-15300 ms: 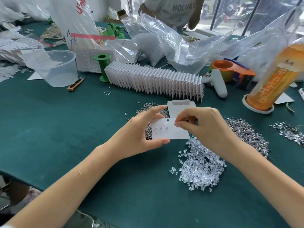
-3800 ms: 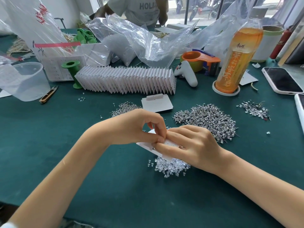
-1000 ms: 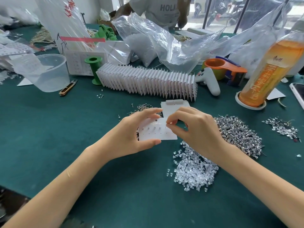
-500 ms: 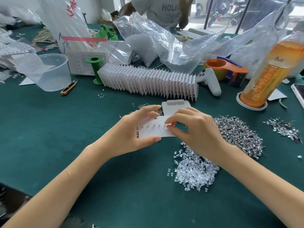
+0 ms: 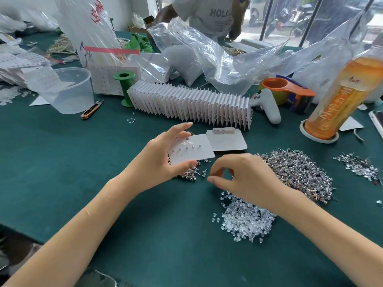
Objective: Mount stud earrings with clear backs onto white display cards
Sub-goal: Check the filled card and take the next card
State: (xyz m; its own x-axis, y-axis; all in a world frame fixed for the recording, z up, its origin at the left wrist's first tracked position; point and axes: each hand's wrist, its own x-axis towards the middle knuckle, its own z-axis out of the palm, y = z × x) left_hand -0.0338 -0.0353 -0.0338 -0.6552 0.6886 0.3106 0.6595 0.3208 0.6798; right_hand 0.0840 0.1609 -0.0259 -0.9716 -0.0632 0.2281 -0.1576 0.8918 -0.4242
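Note:
My left hand (image 5: 159, 162) holds a white display card (image 5: 192, 152) by its left edge, tilted up over the green table; a row of several studs sits in its upper holes. My right hand (image 5: 248, 179) hovers low to the right of the card, thumb and forefinger curled but apart, with nothing visible between them. A small heap of stud earrings (image 5: 193, 172) lies under the card, a large heap of studs (image 5: 300, 172) lies behind my right hand, and a pile of clear backs (image 5: 246, 218) lies under my right wrist. A blank card (image 5: 228, 139) lies flat behind.
A long row of filled cards (image 5: 190, 104) stands across the middle. Behind are a clear tub (image 5: 64, 90), a green spool (image 5: 125, 88), thread snips (image 5: 92, 109), plastic bags, a white controller (image 5: 267, 106), an orange tape dispenser (image 5: 290, 92) and an orange bottle (image 5: 342, 96). A person (image 5: 207, 15) stands opposite.
My right hand has left the card's right edge and dropped toward the table near the small stud heap. My left hand still holds the card.

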